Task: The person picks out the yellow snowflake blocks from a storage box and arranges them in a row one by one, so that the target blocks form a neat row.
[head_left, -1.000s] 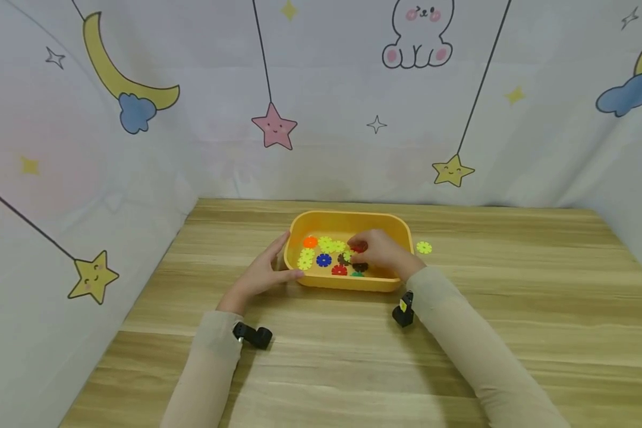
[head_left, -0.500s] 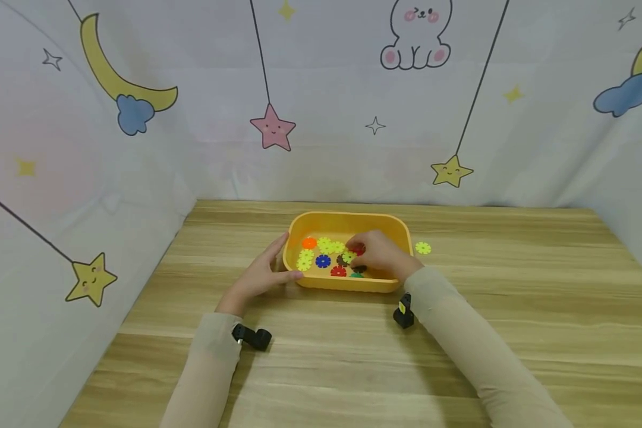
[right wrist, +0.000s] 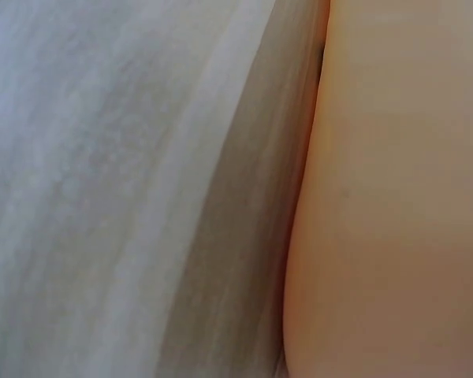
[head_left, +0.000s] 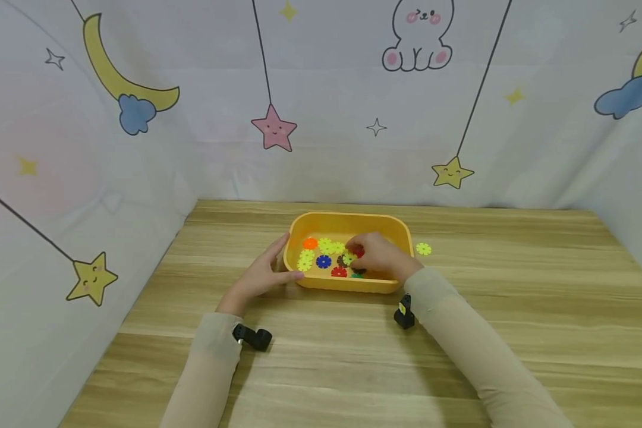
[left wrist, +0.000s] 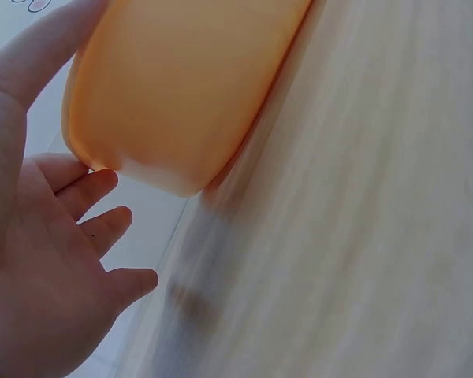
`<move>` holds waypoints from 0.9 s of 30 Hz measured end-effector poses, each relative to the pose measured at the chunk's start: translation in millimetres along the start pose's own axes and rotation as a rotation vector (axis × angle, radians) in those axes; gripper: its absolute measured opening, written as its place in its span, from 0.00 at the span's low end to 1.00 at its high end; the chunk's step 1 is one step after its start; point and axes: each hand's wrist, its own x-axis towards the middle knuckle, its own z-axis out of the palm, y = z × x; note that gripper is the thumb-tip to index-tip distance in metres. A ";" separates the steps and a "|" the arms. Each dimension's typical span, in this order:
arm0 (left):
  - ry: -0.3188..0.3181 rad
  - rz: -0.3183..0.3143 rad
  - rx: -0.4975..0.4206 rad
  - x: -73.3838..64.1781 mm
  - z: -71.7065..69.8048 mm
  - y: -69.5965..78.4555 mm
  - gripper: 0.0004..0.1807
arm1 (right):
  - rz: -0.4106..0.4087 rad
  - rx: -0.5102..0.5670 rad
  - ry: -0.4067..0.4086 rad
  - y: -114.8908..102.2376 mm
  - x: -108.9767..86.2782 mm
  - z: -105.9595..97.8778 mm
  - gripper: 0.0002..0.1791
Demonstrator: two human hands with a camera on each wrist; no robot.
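A yellow-orange plastic basin (head_left: 348,286) stands on the table, with several flower-shaped plastic discs on its floor. They include an orange disc (head_left: 310,244), a blue disc (head_left: 323,261) and a red disc (head_left: 339,271). My left hand (head_left: 259,274) spans the basin's left end, its thumb at the front rim and its fingers against the side. In the left wrist view, relaxed fingertips touch the basin wall. Inside the basin, my right hand (head_left: 380,254) has bent fingers beside a yellow-green disc (head_left: 348,259); whether they pinch it is unclear. The right wrist view shows only the outer wall.
One yellow-green disc (head_left: 424,249) lies on the wooden table (head_left: 321,362), just right of the basin. Behind the table hangs a white cloth (head_left: 331,166) printed with stars and moons. A black wrist camera (head_left: 405,313) is close to the basin's front wall.
The right hand's fingers and the yellow-green disc beside them have shifted slightly inside the basin. The left hand keeps its place on the basin, which stays put.
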 end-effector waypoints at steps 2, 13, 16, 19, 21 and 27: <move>-0.001 0.001 0.002 -0.3 0.2 -0.1 0.56 | 0.001 0.000 -0.005 -0.1 -0.1 0.3 0.24; -0.004 0.016 0.003 0.5 -0.4 -1.5 0.57 | -0.006 0.005 -0.010 -1.0 0.0 0.5 0.23; -0.005 0.015 0.003 0.6 -0.5 -1.6 0.57 | -0.016 -0.002 -0.012 -1.3 0.1 0.8 0.23; -0.008 0.020 0.004 0.7 -0.6 -1.5 0.56 | -0.015 -0.007 -0.016 -1.6 0.2 1.4 0.24; -0.006 0.023 0.004 0.1 -0.8 -0.6 0.57 | -0.016 -0.008 -0.020 -1.6 0.4 1.7 0.24; -0.004 0.034 0.002 -0.2 -0.9 -0.2 0.57 | -0.024 -0.012 -0.025 -0.8 0.3 2.3 0.26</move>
